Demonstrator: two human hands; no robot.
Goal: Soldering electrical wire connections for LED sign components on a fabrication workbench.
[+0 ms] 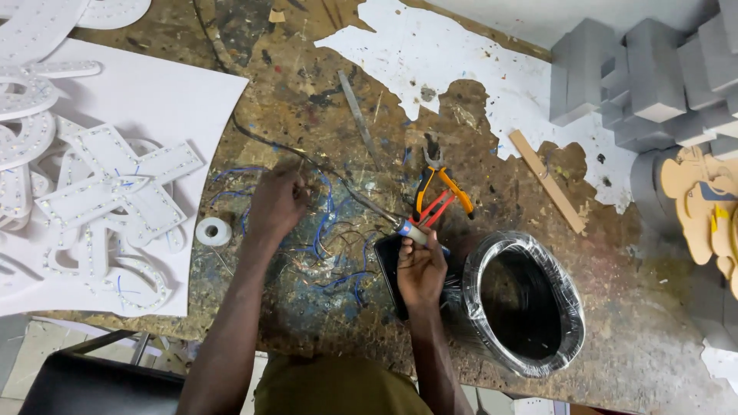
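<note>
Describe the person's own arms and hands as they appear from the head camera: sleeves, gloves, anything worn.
Both arms are bare from the bottom edge of the picture to the fingers; no sleeves show. The left hand and the right hand wear no gloves. No watch, bracelet or ring can be seen. Between the arms, an olive-green garment covers the body.

A heap of white cut-out letters (100,192) studded with small lights is seen piled on a white sheet (173,100) at the left of the paint-stained workbench (307,69), with a small roll of white tape (213,230) set just beside the sheet's edge. Orange-handled pliers (440,188) are laid near the middle, a wooden strip (547,181) is angled further right, and a black coil of wire (526,303) is stood at the near edge. Grey foam blocks (653,69) are stacked in the far right corner.
</note>
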